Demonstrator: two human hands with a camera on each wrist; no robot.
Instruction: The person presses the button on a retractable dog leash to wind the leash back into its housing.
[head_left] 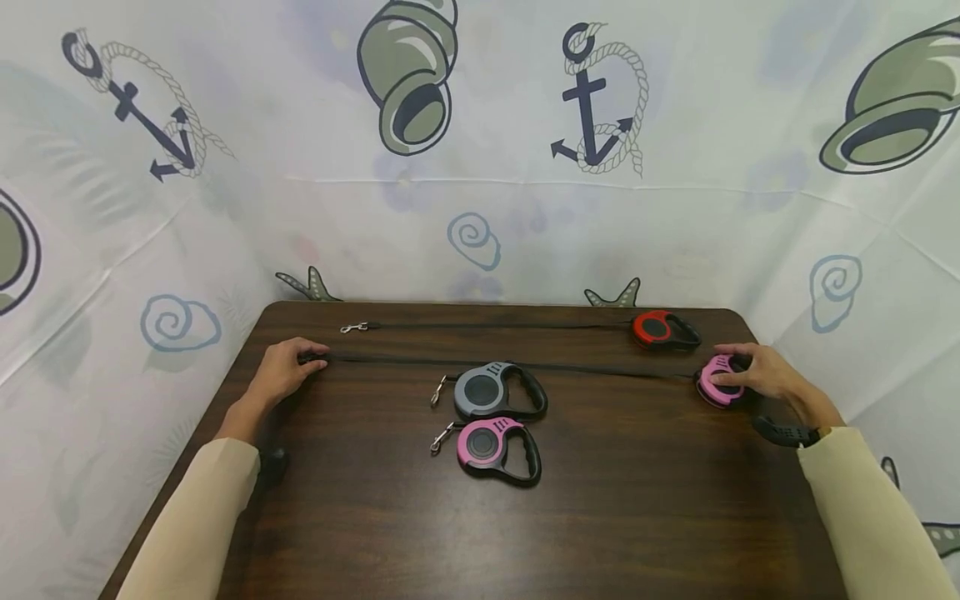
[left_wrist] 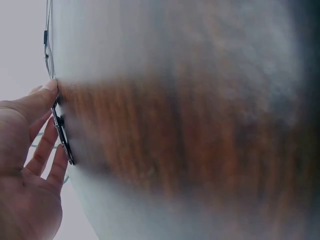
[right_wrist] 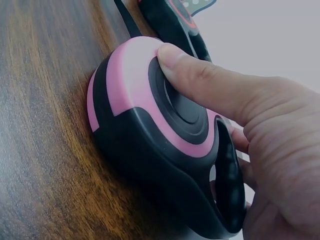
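Note:
At the right side of the table, my right hand grips a pink and black retractable dog leash. Its thumb lies on the round casing in the right wrist view, and the other fingers are partly hidden behind the handle. From this leash a black strap runs out straight across the table to my left hand. There the thumb and fingers pinch the strap's end, with the metal clip along the fingertips in the left wrist view.
Behind the strap lies a red and black leash, its cord pulled out leftward to a silver clip. In the middle, a grey leash sits just behind a second pink leash. Patterned cloth rises past the table's far edge.

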